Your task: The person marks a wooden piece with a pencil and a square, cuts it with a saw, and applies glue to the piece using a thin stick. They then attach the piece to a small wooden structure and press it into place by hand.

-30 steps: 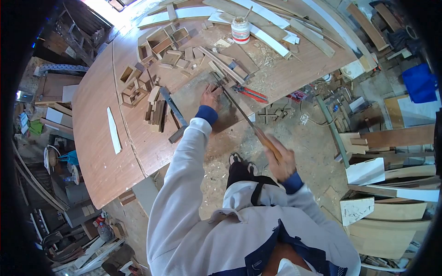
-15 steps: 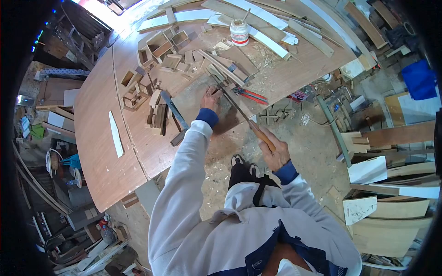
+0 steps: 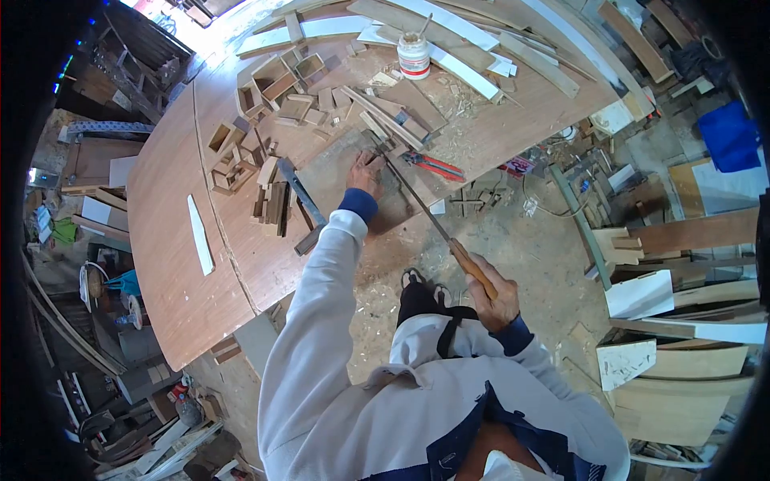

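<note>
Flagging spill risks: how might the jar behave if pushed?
The jar stands upright on the table, so a gentle push would probably just slide it. The stick leaning out above its rim might make it easier to tip. On its side, its round body could roll.

bright light (image 3: 215, 29) enters beyond the left hand (image 3: 366, 174). littered floor (image 3: 553, 276) lies below the right hand (image 3: 493, 295), boards (image 3: 682, 385) farther right.
</note>
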A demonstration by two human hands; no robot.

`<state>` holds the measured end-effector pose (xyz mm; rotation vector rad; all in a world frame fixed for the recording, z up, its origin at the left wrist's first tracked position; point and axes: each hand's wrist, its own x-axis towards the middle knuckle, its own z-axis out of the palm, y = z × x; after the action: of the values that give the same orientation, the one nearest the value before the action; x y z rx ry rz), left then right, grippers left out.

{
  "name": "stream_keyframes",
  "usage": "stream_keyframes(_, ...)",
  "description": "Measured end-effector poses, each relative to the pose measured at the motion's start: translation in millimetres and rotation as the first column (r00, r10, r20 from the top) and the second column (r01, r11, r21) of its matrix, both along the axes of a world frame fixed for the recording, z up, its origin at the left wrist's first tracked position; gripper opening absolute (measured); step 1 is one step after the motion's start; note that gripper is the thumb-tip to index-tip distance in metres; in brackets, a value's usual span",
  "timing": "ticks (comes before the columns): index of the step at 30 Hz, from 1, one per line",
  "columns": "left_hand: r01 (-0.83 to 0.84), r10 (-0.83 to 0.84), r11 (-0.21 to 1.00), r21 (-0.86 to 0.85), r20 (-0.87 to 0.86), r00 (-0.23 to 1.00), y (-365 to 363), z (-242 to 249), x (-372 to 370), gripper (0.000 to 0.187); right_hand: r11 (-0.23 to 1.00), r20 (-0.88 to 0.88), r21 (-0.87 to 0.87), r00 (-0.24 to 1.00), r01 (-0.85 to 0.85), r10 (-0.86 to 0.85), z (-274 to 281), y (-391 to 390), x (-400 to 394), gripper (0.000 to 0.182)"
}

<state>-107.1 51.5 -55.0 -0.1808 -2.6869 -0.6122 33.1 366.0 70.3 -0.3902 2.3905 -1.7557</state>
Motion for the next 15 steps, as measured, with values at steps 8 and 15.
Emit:
stream_keyframes(8,-0.017,0.019,0.998,0.062,-0.027,0.999,3,-5,0,0.033,0.999,-0.006,0.040,1.000,-0.016,0.016,-15,-17,-23,0.039)
stream_keyframes(15,-0.008,0.008,1.000,0.010,0.031,0.999,2,4,0,0.029,0.993,-0.176,0.115,0.984,0.002,0.018,-18,-24,-32,0.040)
